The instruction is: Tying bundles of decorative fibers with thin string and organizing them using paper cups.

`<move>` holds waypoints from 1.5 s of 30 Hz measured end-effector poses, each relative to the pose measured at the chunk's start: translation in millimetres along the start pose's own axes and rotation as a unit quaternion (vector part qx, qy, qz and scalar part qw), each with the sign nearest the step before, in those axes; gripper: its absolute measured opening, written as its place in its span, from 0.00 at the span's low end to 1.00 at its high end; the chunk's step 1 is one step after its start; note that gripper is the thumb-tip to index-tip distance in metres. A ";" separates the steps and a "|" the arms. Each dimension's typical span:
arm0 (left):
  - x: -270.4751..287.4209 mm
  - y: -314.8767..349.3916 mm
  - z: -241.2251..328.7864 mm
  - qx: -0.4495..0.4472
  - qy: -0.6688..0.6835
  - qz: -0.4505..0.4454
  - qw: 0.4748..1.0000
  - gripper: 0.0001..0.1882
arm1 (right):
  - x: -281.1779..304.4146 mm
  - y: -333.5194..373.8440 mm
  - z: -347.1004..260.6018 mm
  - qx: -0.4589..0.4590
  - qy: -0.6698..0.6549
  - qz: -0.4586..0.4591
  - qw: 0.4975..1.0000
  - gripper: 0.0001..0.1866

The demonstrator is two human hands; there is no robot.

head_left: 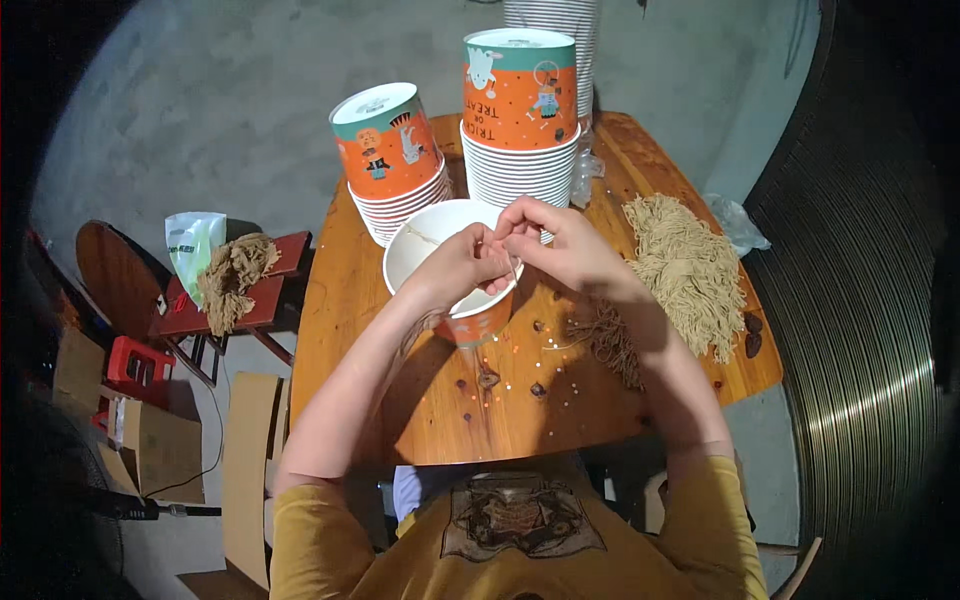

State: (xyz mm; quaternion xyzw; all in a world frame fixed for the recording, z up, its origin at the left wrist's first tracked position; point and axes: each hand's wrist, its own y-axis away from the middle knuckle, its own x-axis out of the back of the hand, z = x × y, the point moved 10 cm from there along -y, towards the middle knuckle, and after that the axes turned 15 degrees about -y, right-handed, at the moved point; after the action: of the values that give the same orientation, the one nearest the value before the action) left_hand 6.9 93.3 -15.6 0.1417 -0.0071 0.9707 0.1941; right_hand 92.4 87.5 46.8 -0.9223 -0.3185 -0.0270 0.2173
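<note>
Two bare hands meet over the near right rim of a white-lined, orange-sided paper bucket, open end up on the brown wooden desk. The left hand, fingers curled, and the right hand, fingertips pinched, are closed on a thin pale cord. Dark brown cord bundle: beside the right forearm. Tan cord pile: farther right. Inverted orange-and-green bucket stacks: behind.

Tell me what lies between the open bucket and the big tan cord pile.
In the head view, the right hand and, on the table, a darker brown cord bundle.
</note>
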 end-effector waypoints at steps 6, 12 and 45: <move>1.6 4.7 -4.6 0.027 0.033 -0.019 0.999 0.08 | 0.3 -1.1 7.4 -0.001 0.001 0.006 1.000 0.07; -3.8 2.8 -6.9 0.035 0.000 -0.039 0.999 0.07 | 4.5 5.2 14.2 -0.015 -0.055 0.065 0.996 0.07; -29.9 8.4 -9.8 0.127 0.176 -0.159 0.963 0.05 | -10.3 59.0 -6.0 0.147 0.220 0.200 0.943 0.05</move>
State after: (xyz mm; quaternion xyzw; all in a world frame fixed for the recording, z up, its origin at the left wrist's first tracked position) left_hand 27.5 74.9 -32.9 -0.0088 0.1727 0.9298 0.3249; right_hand 120.1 37.6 27.7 -0.8957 -0.0716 -0.1382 0.4165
